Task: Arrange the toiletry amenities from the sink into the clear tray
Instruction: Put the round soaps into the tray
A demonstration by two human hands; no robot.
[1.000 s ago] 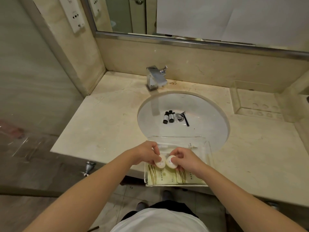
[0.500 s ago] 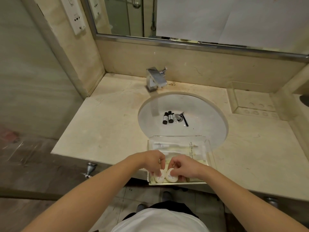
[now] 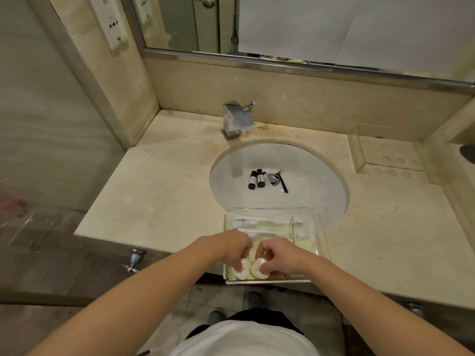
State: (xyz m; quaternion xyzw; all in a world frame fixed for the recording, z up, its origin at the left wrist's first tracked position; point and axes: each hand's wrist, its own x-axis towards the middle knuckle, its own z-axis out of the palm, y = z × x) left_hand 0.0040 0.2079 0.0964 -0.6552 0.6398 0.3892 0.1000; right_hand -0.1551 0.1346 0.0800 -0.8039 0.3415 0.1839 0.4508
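- We find the clear tray (image 3: 317, 228) on the desk (image 3: 159, 196) at the near edge, at 6 o'clock from the sink (image 3: 316, 176); we judge it sits there so both hands can reach it and the basin alike.
- The left hand (image 3: 231, 249) has its grip closed in a pinch on the left soap (image 3: 240, 271), a round white wrapped piece at the tray's near-left corner.
- The right hand (image 3: 279, 255) has its grip closed likewise on the right soap (image 3: 259, 268), just beside the first; the two pieces look to be touching.
- We judge that the paired hold serves to seat both soaps side by side along the near wall, faces up, in a neat row.
- Under and beyond the hands, yellow sachets (image 3: 304, 246) lie flat on the tray floor, and long white packets (image 3: 257, 223) lie crosswise at the tray's 12 o'clock side; we read this as flat goods below, small round goods in front.
- Still in the sink, near the drain (image 3: 273, 179): dark bottles (image 3: 256, 179) at 9 o'clock from it and a black razor (image 3: 283, 182) at 3 o'clock. We count three bottles but cannot be sure.
- Our judgement: the task is part done; the bottles and razor are yet to be fetched.
- The faucet (image 3: 237, 119) stands at the sink's 11 o'clock.
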